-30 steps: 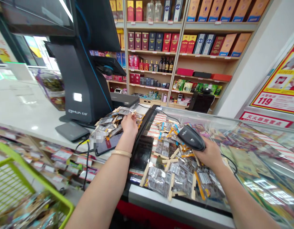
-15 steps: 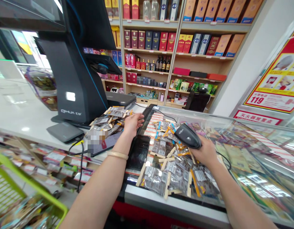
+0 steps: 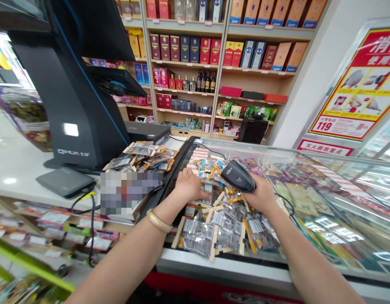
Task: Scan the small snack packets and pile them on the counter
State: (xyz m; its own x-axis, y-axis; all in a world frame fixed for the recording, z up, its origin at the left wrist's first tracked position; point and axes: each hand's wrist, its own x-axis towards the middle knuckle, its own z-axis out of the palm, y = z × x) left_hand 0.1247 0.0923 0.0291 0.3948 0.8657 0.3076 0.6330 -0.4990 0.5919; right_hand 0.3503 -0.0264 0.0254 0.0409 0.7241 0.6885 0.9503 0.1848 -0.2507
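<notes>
Right hand (image 3: 261, 195): wrapped round black scanner (image 3: 237, 175), at one o'clock over packet pile (image 3: 199, 234). Left hand (image 3: 189, 185): loosely curled, ten o'clock; what it holds, I cannot tell.

Student: What does the glass counter (image 3: 233, 267) carry?
Teacher: Clear packets (image 3: 197, 238), spread loosely, overlapping one another.
Student: And the white counter (image 3: 15, 162)?
Teacher: A dark register (image 3: 68, 105), a flat grey box (image 3: 65, 182) before it, a jar (image 3: 26, 118) and a heap of packets (image 3: 140, 162) on opposite sides.
</notes>
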